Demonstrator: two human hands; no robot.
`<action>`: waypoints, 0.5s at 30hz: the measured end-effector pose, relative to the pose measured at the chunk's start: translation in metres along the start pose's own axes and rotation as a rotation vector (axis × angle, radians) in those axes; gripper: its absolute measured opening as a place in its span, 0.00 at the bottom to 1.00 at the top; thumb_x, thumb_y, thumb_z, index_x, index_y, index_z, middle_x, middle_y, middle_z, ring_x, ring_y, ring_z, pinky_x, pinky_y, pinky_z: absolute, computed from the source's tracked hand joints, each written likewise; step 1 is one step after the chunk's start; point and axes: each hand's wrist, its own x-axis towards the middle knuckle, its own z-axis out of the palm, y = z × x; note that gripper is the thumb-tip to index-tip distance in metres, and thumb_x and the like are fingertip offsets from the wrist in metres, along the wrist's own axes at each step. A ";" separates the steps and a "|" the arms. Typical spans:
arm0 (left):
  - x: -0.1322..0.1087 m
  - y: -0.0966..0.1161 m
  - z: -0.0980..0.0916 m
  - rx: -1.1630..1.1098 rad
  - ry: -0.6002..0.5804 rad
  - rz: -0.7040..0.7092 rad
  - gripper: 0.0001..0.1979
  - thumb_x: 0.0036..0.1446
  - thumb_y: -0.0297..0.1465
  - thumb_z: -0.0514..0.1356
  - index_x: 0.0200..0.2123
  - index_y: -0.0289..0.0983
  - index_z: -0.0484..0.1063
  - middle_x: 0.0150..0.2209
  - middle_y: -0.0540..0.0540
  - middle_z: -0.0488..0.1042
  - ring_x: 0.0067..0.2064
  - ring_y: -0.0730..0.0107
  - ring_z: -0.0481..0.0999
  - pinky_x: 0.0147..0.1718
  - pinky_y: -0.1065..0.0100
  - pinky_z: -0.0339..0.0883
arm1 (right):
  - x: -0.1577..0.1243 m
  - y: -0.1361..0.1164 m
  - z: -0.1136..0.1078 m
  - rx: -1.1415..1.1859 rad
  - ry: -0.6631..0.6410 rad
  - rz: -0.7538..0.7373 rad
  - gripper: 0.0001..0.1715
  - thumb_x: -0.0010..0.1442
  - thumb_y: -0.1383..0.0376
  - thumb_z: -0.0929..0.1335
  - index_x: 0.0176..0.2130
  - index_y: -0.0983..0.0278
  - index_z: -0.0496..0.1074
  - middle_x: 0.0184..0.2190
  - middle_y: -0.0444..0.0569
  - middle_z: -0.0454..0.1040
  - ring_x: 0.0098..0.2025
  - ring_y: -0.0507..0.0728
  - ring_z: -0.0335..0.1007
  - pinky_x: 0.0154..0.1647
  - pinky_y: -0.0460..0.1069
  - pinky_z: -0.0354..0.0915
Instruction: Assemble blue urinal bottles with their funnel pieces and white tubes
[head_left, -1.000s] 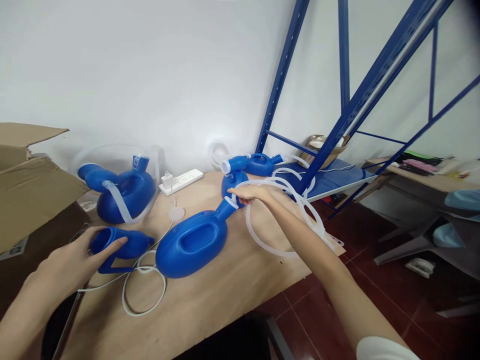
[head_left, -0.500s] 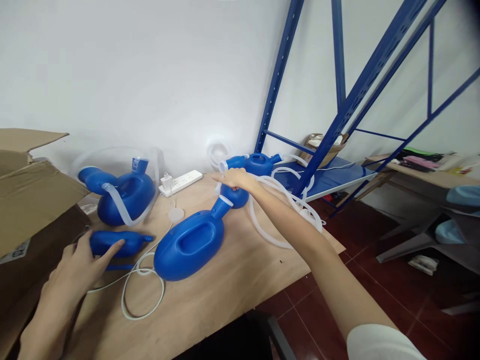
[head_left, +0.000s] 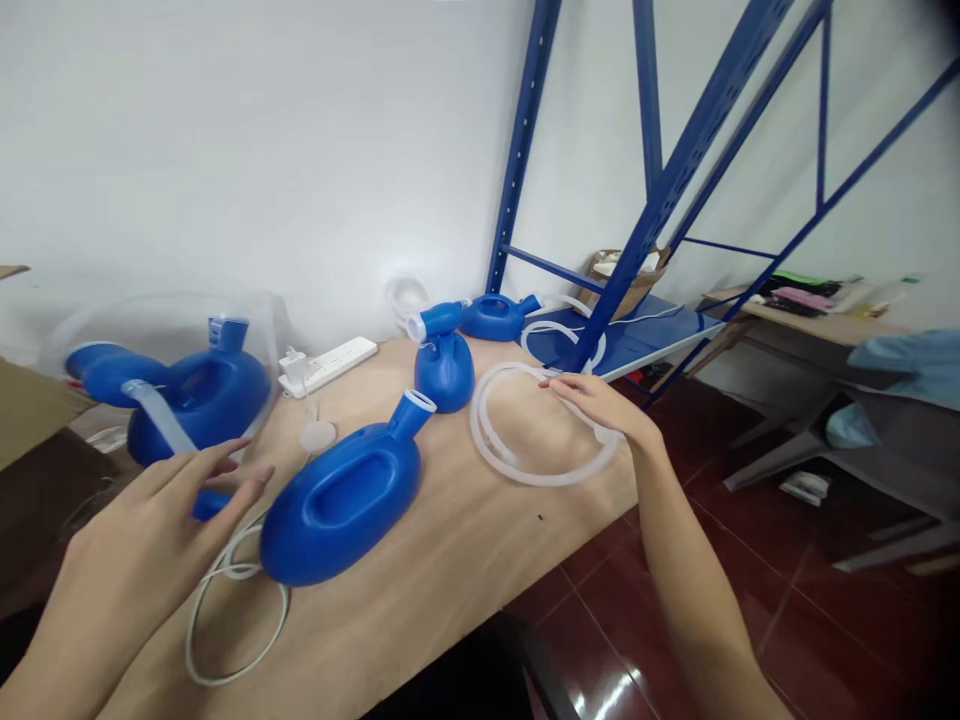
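Note:
My left hand (head_left: 169,515) is at the left of the table with thumb and fingers apart. Behind it, mostly hidden, lies a small blue plastic piece (head_left: 211,503). Just to the right, a blue plastic urinal bottle (head_left: 341,505) rests on its side, its white-rimmed neck pointing up and right. My right hand (head_left: 596,400) has its fingers stretched over a coiled translucent hose (head_left: 517,473); whether they touch it I cannot tell. Left of the coil stands a second blue bottle (head_left: 444,375), with a blue spout piece (head_left: 439,320) on or against its top.
Another blue bottle with a hose (head_left: 225,390) stands at the left by the wall. A white power strip (head_left: 330,367) and a looped white cable (head_left: 196,625) lie on the wooden table (head_left: 420,600). Blue shelving (head_left: 637,240) rises at the right; a cardboard box (head_left: 30,420) is at left.
My right hand has moved from the bottle at the back to the hose coil, to the right and nearer. My left hand has come off the small blue piece and risen. The view has shifted right.

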 end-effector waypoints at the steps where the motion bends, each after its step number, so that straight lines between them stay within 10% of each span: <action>1: 0.006 0.021 -0.004 -0.028 0.074 0.128 0.28 0.68 0.55 0.48 0.55 0.44 0.74 0.53 0.41 0.81 0.48 0.46 0.82 0.43 0.53 0.73 | -0.015 0.019 0.002 -0.103 0.076 0.014 0.31 0.68 0.41 0.68 0.54 0.60 0.82 0.64 0.58 0.75 0.69 0.73 0.66 0.72 0.68 0.56; 4: 0.033 0.082 -0.004 -0.042 0.068 0.552 0.30 0.71 0.51 0.44 0.54 0.39 0.78 0.51 0.37 0.83 0.53 0.44 0.80 0.52 0.50 0.69 | -0.049 0.060 0.024 -0.342 0.156 0.150 0.29 0.67 0.46 0.70 0.61 0.56 0.77 0.73 0.57 0.63 0.78 0.78 0.45 0.75 0.77 0.40; 7: 0.066 0.131 0.010 0.054 0.026 0.749 0.26 0.72 0.45 0.46 0.51 0.38 0.79 0.51 0.35 0.82 0.54 0.45 0.79 0.52 0.51 0.68 | -0.065 0.071 0.046 -0.379 0.109 0.112 0.26 0.71 0.48 0.67 0.61 0.54 0.76 0.73 0.56 0.64 0.79 0.75 0.44 0.75 0.78 0.38; 15: 0.112 0.160 0.033 0.280 -0.249 0.723 0.22 0.71 0.44 0.50 0.46 0.34 0.76 0.38 0.34 0.81 0.40 0.45 0.82 0.42 0.55 0.70 | -0.061 0.043 0.067 -0.175 0.139 -0.098 0.23 0.75 0.49 0.62 0.58 0.54 0.78 0.65 0.54 0.72 0.72 0.66 0.61 0.76 0.66 0.51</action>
